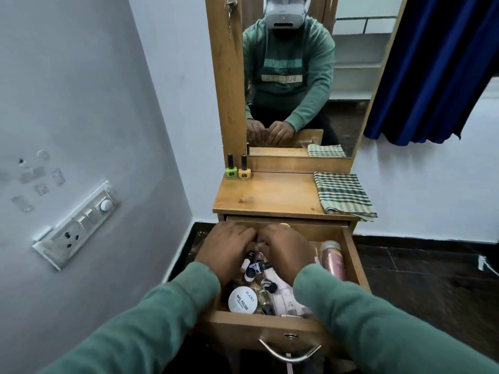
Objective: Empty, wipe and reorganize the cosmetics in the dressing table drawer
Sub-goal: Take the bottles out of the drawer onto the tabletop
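The wooden drawer (356, 263) of the dressing table is pulled out and holds several cosmetics: small nail polish bottles (256, 265), a round white nail polish remover tub (242, 299) and a pink spray can (333, 261) along the right wall. My left hand (225, 251) and my right hand (283, 249) are both down in the drawer, side by side, fingers curled among the small bottles. The backs of my hands hide what the fingers hold. A green bottle (231, 168) and a yellow bottle (244, 170) of nail polish stand on the tabletop at the back left.
A folded green checked cloth (343, 195) lies on the right of the wooden tabletop (270, 195). The mirror (291, 76) rises behind. A wall with a switch panel (78, 225) is close on the left; a blue curtain (432, 66) hangs at the right. The drawer's metal handle (289, 352) faces me.
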